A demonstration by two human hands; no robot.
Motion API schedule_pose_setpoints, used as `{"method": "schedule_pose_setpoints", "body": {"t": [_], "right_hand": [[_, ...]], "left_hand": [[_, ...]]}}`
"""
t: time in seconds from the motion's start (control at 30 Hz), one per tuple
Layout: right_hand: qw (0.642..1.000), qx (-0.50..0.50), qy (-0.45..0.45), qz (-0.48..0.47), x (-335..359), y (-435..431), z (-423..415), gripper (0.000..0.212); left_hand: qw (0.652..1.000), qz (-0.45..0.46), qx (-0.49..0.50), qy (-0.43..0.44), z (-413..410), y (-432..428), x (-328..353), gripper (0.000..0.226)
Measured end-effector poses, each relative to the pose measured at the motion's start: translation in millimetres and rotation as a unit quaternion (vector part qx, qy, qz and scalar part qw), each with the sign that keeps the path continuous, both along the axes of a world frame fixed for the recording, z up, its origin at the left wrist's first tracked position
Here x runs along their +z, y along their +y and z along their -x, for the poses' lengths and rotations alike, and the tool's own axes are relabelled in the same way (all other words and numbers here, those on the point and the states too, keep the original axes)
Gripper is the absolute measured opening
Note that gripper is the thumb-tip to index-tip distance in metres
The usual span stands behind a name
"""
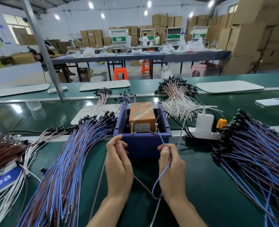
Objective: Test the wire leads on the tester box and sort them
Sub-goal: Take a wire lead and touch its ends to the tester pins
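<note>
A blue tester box [142, 141] sits at the middle of the green table, with an orange unit [142, 115] inside and two upright screws [132, 128] on its near edge. My left hand [118, 163] pinches the brown lead [135, 177] just left of the box's near corner. My right hand [170, 164] pinches the blue lead [160, 138], whose tip reaches up to the right screw [156, 128]. The two leads join in a loop between my wrists.
A big fan of blue and brown leads [66, 161] lies to the left, another heap [258, 154] to the right. White and pink leads [178, 99] lie behind the box. A white power strip [204, 133] and a phone [272, 102] are at right.
</note>
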State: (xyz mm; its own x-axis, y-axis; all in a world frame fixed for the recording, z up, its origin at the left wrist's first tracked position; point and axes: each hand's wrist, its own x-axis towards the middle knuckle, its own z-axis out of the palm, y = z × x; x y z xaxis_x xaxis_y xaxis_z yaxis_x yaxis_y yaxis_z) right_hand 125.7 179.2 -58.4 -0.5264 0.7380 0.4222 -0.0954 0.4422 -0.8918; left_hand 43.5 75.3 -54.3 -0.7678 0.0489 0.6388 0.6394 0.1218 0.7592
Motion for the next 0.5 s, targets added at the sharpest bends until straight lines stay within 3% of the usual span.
{"method": "schedule_pose_setpoints", "body": {"t": [0.33,0.4,0.5], "right_hand": [[0.997,0.019,-0.049,-0.053,5.5,-4.8,-23.3,0.016],[0.997,0.019,-0.056,-0.057,5.5,-3.8,-27.7,0.015],[0.997,0.022,-0.055,-0.055,5.9,-4.5,-35.2,0.014]], "left_hand": [[0.994,0.084,0.018,-0.068,-13.0,-27.6,1.0,0.018],[0.987,0.132,0.015,-0.086,-17.0,-34.6,-0.5,0.028],[0.974,0.181,0.012,-0.135,-23.4,-44.9,2.0,0.061]]}}
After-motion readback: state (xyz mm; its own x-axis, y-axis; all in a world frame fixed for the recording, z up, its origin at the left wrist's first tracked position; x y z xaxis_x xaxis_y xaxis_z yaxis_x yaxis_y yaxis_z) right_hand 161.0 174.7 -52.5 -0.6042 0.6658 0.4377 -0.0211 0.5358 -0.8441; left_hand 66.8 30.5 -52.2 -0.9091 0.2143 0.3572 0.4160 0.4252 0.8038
